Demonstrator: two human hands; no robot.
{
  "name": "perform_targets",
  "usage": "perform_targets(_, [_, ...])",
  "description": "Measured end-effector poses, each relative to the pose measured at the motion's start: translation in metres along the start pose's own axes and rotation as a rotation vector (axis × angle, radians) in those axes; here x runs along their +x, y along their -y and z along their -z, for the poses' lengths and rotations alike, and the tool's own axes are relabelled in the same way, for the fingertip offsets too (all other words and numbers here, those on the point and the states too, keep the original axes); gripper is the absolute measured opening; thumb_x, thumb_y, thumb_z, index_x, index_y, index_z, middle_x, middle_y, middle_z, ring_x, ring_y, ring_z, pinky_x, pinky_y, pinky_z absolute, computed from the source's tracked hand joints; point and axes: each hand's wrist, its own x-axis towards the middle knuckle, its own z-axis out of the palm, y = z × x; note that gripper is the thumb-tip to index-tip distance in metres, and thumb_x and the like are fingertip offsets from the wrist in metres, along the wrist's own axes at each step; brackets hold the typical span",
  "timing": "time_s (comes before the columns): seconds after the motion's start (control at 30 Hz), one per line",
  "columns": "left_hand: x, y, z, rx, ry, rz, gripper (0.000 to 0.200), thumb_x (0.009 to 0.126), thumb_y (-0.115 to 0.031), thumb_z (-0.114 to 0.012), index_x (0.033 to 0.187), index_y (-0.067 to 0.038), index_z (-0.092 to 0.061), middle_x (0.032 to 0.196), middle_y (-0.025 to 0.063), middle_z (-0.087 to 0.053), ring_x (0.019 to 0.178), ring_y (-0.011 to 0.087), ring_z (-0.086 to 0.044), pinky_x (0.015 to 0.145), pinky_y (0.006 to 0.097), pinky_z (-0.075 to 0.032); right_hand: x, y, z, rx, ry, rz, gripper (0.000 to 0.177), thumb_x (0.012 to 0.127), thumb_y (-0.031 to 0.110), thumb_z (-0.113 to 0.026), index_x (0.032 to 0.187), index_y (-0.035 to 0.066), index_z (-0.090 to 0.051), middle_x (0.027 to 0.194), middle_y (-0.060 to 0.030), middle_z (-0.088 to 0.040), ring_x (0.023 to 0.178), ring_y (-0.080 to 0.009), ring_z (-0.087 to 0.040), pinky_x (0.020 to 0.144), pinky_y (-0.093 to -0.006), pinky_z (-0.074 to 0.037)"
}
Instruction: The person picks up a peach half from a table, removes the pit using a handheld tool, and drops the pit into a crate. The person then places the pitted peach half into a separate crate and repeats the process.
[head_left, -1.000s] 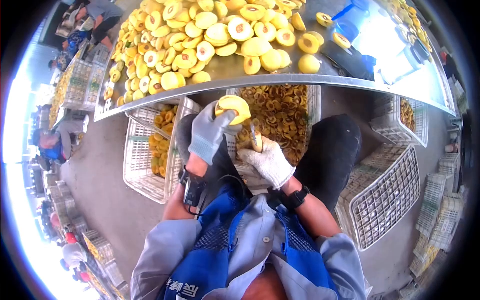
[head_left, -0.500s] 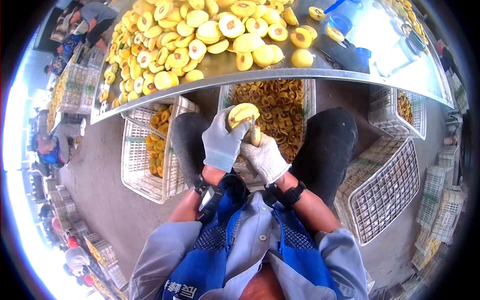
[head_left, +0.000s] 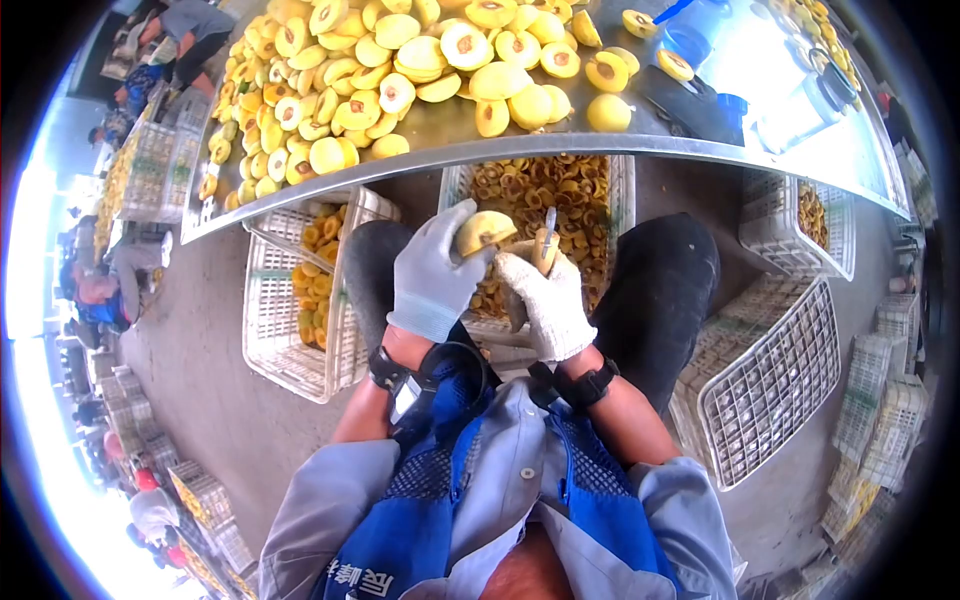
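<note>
My left hand point(head_left: 435, 275), in a grey glove, grips a yellow fruit half point(head_left: 484, 232) between thumb and fingers. To its right, my right hand point(head_left: 548, 305), in a white knit glove, is wrapped round a small knife point(head_left: 546, 250) with a wooden handle and a short metal blade pointing up. The blade is apart from the fruit. Both hands are above a white crate point(head_left: 621, 195) of brownish cut fruit pieces, between my knees. Many yellow fruit halves point(head_left: 420, 60) are piled on the metal table point(head_left: 640, 145) in front.
A white crate point(head_left: 262, 330) with orange fruit pieces stands left of my legs. To the right are a tilted crate point(head_left: 770, 375) and another crate point(head_left: 790, 235) with fruit scraps. A blue cup point(head_left: 685, 45) and a clear jug point(head_left: 805, 110) rest on the table. Several people sit at far left.
My hands have moved apart. The knife has come away from the fruit and now points up at the right, while the fruit has tilted and sits slightly lower in my left hand.
</note>
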Motion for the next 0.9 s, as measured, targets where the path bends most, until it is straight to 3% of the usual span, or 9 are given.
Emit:
perform_targets(0.07, [-0.005, -0.003, 0.000, 0.060, 0.052, -0.093, 0.052, 0.082, -0.014, -0.079, 0.132, -0.005, -0.066, 0.120, 0.0151, -0.071, 0.105, 0.0344, -0.071, 0.089, 0.0386, -0.059, 0.001, -0.002, 0.001, 0.062, -0.013, 0.033, 0.023, 0.098, 0.023, -0.074, 0.106, 0.002, -0.068, 0.069, 0.0013, -0.060, 0.050, -0.0074, -0.050, 0.044, -0.0242, -0.040])
perform_targets(0.17, [-0.012, -0.007, -0.001, 0.081, 0.163, -0.059, 0.056, 0.079, -0.009, -0.076, 0.135, -0.006, -0.066, 0.129, 0.0168, -0.069, 0.116, 0.0341, -0.068, 0.099, 0.0398, -0.056, 0.001, 0.001, 0.008, 0.024, 0.003, -0.099, 0.026, 0.095, 0.023, -0.075, 0.109, 0.003, -0.070, 0.089, -0.0037, -0.070, 0.077, -0.0111, -0.064, 0.067, -0.0284, -0.053])
perform_targets(0.33, [-0.012, 0.000, -0.005, 0.107, 0.098, -0.207, 0.057, 0.080, -0.010, -0.076, 0.136, -0.007, -0.063, 0.114, 0.0150, -0.069, 0.100, 0.0356, -0.069, 0.083, 0.0422, -0.058, 0.003, -0.008, 0.012, 0.194, 0.000, -0.122, 0.025, 0.096, 0.023, -0.073, 0.110, 0.002, -0.069, 0.087, -0.0036, -0.070, 0.075, -0.0111, -0.064, 0.066, -0.0283, -0.053])
perform_targets(0.5, [-0.011, 0.002, -0.005, 0.046, 0.114, -0.143, 0.056, 0.082, -0.011, -0.076, 0.136, -0.005, -0.064, 0.121, 0.0164, -0.070, 0.108, 0.0360, -0.069, 0.090, 0.0414, -0.058, 0.007, -0.012, 0.010, 0.113, -0.011, -0.020, 0.016, 0.097, 0.018, -0.071, 0.094, 0.005, -0.064, 0.064, -0.0019, -0.059, 0.044, -0.0101, -0.050, 0.039, -0.0253, -0.038])
perform_targets(0.6, [-0.006, 0.004, -0.001, 0.007, 0.117, -0.098, 0.052, 0.084, -0.014, -0.079, 0.134, -0.003, -0.067, 0.124, 0.0179, -0.072, 0.112, 0.0314, -0.071, 0.095, 0.0371, -0.057, 0.007, -0.011, 0.010, 0.018, -0.048, 0.018, 0.016, 0.095, 0.017, -0.073, 0.096, 0.003, -0.066, 0.065, -0.0023, -0.060, 0.044, -0.0099, -0.050, 0.040, -0.0255, -0.039])
perform_targets(0.7, [-0.001, 0.003, 0.009, -0.220, 0.163, 0.168, 0.049, 0.085, -0.016, -0.081, 0.130, 0.000, -0.070, 0.120, 0.0164, -0.075, 0.110, 0.0228, -0.074, 0.097, 0.0321, -0.056, 0.009, -0.011, 0.012, -0.025, -0.150, 0.019, 0.019, 0.095, 0.018, -0.074, 0.103, 0.001, -0.069, 0.068, -0.0025, -0.062, 0.046, -0.0095, -0.051, 0.043, -0.0253, -0.041])
perform_targets(0.73, [0.003, -0.002, 0.015, -0.325, 0.204, 0.273, 0.045, 0.086, -0.015, -0.080, 0.128, 0.001, -0.071, 0.114, 0.0142, -0.077, 0.107, 0.0160, -0.073, 0.096, 0.0291, -0.055, 0.012, -0.015, 0.010, -0.060, -0.188, 0.132, 0.019, 0.096, 0.018, -0.074, 0.104, 0.001, -0.069, 0.069, -0.0024, -0.062, 0.047, -0.0094, -0.051, 0.043, -0.0251, -0.041])
perform_targets(0.8, [0.003, 0.001, 0.017, -0.378, 0.248, 0.267, 0.044, 0.087, -0.015, -0.080, 0.127, 0.001, -0.071, 0.113, 0.0134, -0.077, 0.106, 0.0145, -0.072, 0.096, 0.0291, -0.055, 0.012, -0.016, 0.007, -0.047, -0.167, 0.185, 0.020, 0.096, 0.019, -0.074, 0.106, 0.002, -0.069, 0.071, -0.0022, -0.063, 0.047, -0.0092, -0.052, 0.043, -0.0248, -0.041])
perform_targets(0.9, [-0.003, 0.010, 0.009, -0.472, 0.294, 0.250, 0.050, 0.090, -0.013, -0.077, 0.137, 0.000, -0.065, 0.122, 0.0109, -0.073, 0.111, 0.0142, -0.068, 0.099, 0.0285, -0.053, 0.007, -0.008, 0.005, 0.091, -0.035, 0.023, 0.022, 0.097, 0.019, -0.074, 0.108, 0.002, -0.068, 0.071, -0.0016, -0.062, 0.048, -0.0086, -0.052, 0.042, -0.0246, -0.041])
